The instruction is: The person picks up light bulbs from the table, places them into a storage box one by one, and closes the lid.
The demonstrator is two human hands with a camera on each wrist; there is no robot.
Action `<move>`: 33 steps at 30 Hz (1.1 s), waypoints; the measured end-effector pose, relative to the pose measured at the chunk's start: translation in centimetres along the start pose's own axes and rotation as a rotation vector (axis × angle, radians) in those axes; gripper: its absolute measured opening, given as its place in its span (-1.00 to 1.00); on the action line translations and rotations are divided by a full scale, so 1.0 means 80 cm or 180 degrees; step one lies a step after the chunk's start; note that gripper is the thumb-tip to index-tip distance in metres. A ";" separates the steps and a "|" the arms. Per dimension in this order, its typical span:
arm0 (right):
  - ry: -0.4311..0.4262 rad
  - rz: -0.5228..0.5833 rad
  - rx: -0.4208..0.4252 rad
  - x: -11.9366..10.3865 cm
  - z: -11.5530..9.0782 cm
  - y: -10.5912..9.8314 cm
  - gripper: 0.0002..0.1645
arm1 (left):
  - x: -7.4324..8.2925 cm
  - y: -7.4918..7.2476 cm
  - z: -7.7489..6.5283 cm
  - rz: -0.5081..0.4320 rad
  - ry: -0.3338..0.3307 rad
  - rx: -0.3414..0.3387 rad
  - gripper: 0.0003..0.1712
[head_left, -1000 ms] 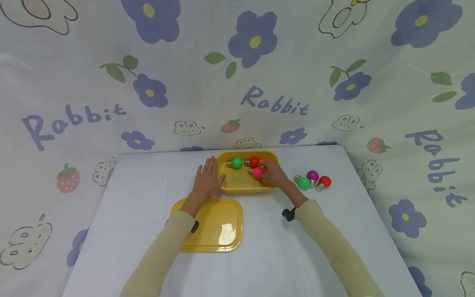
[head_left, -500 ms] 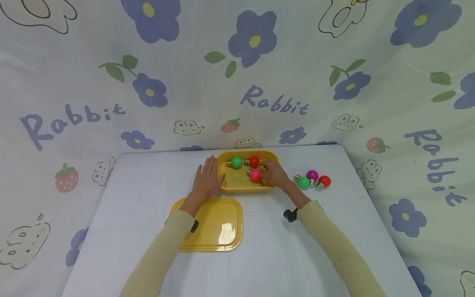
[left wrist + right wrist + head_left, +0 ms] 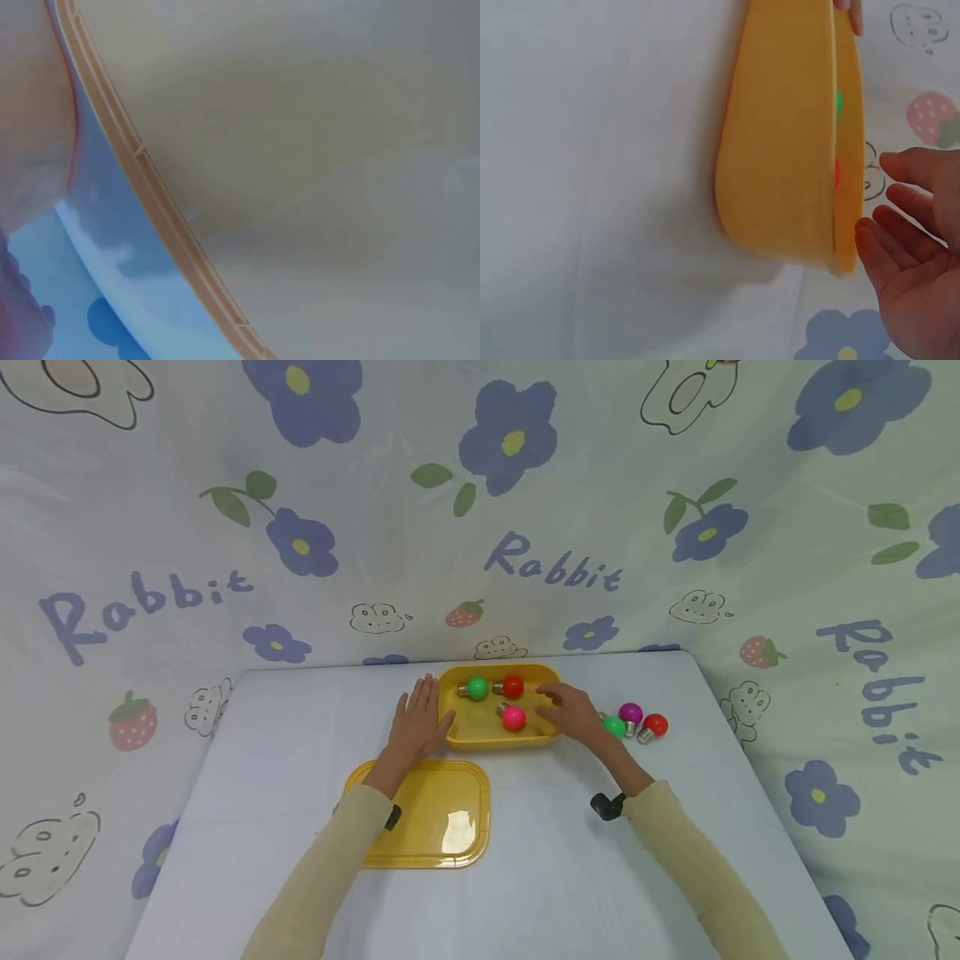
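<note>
In the head view a yellow plastic box (image 3: pixel 480 745) holds a green bulb (image 3: pixel 477 688), a red bulb (image 3: pixel 513 687) and a pink bulb (image 3: pixel 513 718), each lying on its side. My left hand (image 3: pixel 416 720) lies flat against the box's left end, fingers straight and pointing away. Over the right end is my right hand (image 3: pixel 573 713), its loosely bent fingers apart and nothing between them. The right wrist view shows that hand (image 3: pixel 919 247) beside the box's rim (image 3: pixel 835 135), thumb and fingers spread.
To the right of the box lie a purple bulb (image 3: pixel 630 713), another red bulb (image 3: pixel 656 724) and another green bulb (image 3: pixel 613 727), partly behind the right hand. A yellow lid (image 3: pixel 442 814) rests on the white table nearer the body, below the left forearm. Patterned cloth hangs behind.
My right hand has let go of the pink bulb, which now lies lower in the box. That hand has moved right, toward the box's right end. The left hand has stayed put.
</note>
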State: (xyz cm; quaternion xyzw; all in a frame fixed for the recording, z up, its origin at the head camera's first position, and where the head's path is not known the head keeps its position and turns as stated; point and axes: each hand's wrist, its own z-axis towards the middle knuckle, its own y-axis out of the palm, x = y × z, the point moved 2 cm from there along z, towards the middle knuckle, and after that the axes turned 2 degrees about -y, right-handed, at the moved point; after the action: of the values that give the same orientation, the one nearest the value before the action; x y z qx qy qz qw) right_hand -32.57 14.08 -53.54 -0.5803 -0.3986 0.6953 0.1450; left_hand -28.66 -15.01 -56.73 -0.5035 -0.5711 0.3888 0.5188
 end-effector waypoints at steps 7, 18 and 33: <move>-0.0130 0.0213 0.0227 0.008 -0.028 -0.022 -0.54 | 0.001 -0.002 -0.002 -0.0052 0.0028 0.0051 -0.09; 0.0110 0.0088 0.0491 0.046 -0.074 -0.055 -0.54 | -0.001 0.001 -0.002 -0.0028 0.0057 0.0057 -0.09; 0.0158 -0.0015 0.1023 0.120 -0.111 -0.105 -0.56 | -0.001 0.003 0.000 -0.0006 0.0040 0.0014 -0.08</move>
State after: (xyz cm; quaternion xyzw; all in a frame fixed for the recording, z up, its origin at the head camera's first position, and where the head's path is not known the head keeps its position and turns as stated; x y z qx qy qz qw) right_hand -29.29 29.25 -54.20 -0.5656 -0.2799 0.7352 0.2475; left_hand -28.65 -15.06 -56.95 -0.5044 -0.5674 0.3864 0.5238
